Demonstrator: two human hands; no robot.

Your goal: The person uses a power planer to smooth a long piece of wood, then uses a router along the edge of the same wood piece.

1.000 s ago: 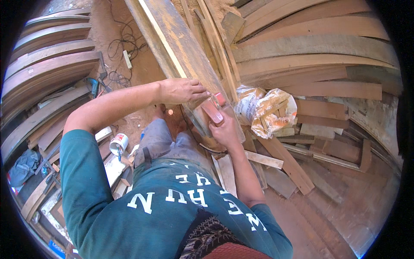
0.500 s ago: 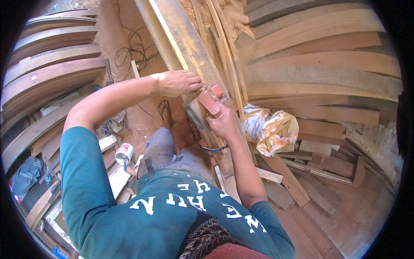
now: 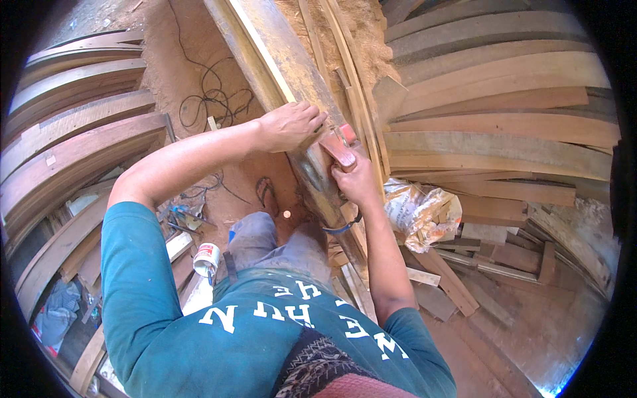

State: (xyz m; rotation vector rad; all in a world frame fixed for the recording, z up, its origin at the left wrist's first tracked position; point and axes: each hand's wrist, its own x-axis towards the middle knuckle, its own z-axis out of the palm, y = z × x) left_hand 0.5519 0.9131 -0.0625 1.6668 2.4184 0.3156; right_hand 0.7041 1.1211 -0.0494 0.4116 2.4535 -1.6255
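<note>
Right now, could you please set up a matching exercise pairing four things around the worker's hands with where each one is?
Things:
1. left hand
2. reddish wooden hand plane
3. small white tin can with a red band
4. crumpled printed plastic bag

Places:
A. on the ground beside the left leg
B. gripped by the right hand
C. pressed flat on the long upright timber beam
D. on wood scraps to the right

Pairs: 1-C, 2-B, 3-A, 4-D

A single head-worn fisheye view looks steeply down over the person's own chest and teal shirt [image 3: 199, 312] at the long wooden beam [image 3: 292, 86], which runs from close below the camera to the upper rim. Edges bend near the dark circular border.
</note>
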